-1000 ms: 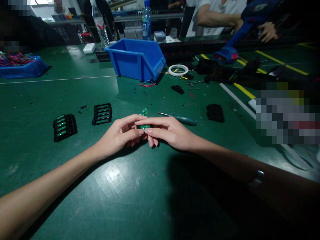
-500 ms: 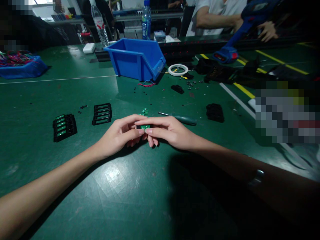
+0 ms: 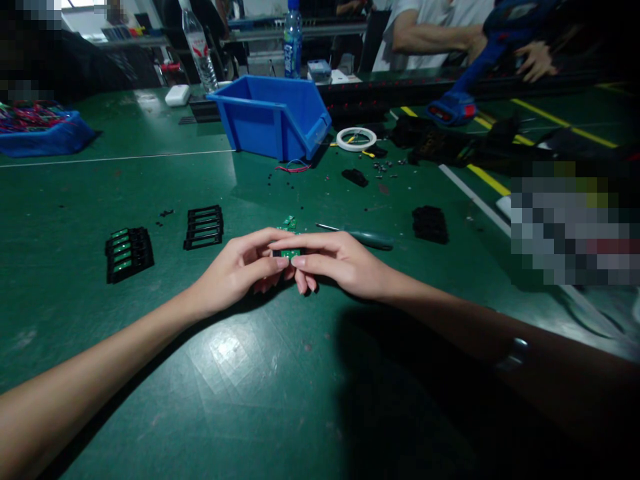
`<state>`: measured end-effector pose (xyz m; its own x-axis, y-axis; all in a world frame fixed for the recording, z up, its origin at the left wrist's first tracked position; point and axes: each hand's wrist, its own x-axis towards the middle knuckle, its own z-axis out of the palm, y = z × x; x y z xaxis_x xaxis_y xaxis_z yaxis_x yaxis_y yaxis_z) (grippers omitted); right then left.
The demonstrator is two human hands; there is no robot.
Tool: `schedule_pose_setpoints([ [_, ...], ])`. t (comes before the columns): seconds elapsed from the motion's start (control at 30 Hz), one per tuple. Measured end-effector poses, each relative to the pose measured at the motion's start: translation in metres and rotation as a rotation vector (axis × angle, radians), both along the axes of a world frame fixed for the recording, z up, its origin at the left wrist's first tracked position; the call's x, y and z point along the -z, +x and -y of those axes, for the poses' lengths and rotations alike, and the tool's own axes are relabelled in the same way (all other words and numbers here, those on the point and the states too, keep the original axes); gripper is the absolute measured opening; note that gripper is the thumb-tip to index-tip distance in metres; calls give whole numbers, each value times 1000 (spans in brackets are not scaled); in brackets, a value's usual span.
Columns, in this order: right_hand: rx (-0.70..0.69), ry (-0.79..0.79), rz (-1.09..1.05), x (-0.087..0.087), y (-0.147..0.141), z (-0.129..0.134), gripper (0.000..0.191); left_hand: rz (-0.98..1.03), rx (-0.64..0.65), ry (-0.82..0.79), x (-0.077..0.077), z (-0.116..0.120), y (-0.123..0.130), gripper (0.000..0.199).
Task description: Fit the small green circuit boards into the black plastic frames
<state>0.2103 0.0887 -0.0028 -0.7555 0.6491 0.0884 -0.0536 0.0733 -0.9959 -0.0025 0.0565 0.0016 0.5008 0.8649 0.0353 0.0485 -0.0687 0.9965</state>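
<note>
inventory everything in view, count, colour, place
held board: 1, green, centre
loose boards: some, green, beyond
screwdriver: 1, green, right
block: 1, black, further right
slotted frames: 2, black, left
bins: 2, blue, back and left
bottles: 2, clear and blue, back
tape roll: 1, white, back
case: 1, white, back left
power tool: 1, blue, upper right
coworker: 1, white top, back right
table: 1, green, underneath
left hand: 1, bare, holding board
right hand: 1, bare, holding board

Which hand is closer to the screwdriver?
Right. The right hand is just this side of the screwdriver; the left hand is farther away, off to the screwdriver's left.
</note>
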Motion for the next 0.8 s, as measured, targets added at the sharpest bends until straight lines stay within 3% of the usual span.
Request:
schedule_pose_setpoints([
  [0.8, -2, 15, 24, 1, 1, 0, 40, 3, -4, -6, 3, -1, 0, 32],
])
